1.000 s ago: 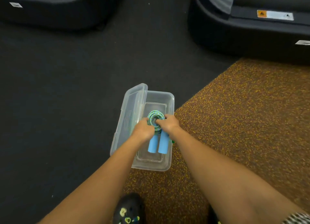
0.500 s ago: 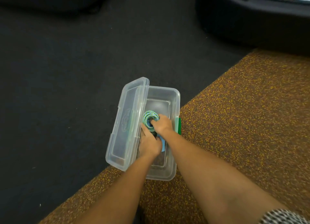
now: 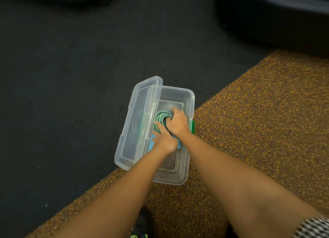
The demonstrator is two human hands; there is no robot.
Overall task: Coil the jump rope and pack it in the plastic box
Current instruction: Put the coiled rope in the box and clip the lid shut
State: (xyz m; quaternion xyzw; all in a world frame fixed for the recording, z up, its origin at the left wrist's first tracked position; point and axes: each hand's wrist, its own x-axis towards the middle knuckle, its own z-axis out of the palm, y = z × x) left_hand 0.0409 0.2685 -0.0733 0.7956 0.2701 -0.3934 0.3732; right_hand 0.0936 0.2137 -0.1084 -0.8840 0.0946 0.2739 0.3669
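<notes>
1. A clear plastic box [image 3: 188, 98] is seen on the floor, straddling the edge where a dark mat [image 3: 71, 77] meets a brown speckled mat [image 3: 258, 121].
2. Its hinged lid [image 3: 137, 127] is swung open at the box's 9 o'clock side and is held tilted upward rather than laid flat.
3. A green latch [image 3: 192, 126] is visible on the box's 3 o'clock wall.
4. The jump rope [image 3: 161, 119], a green and blue braided cord wound into a tight coil, is placed inside the box, in the half toward 12 o'clock.
5. Its blue handles [image 3: 152, 143] are mostly covered by the hands; only small blue patches are shown at the 6 o'clock side of the coil.
6. The left hand [image 3: 164, 139] is laid palm down over the handles, with its fingers pressed together and reaching onto the near edge of the coil.
7. The right hand [image 3: 178, 123] is laid palm down over the coil's 3 o'clock side, with fingers loosely together and extended toward 12 o'clock; whether the cord is pinched underneath cannot be told.
8. The two hands are touching, the right wrist crossing just above the left knuckles.
9. A dark shoe [image 3: 142, 225] with coloured markings is seen at 6 o'clock in the view.
10. A dark moulded base [image 3: 267, 18] is visible at 1 o'clock.
</notes>
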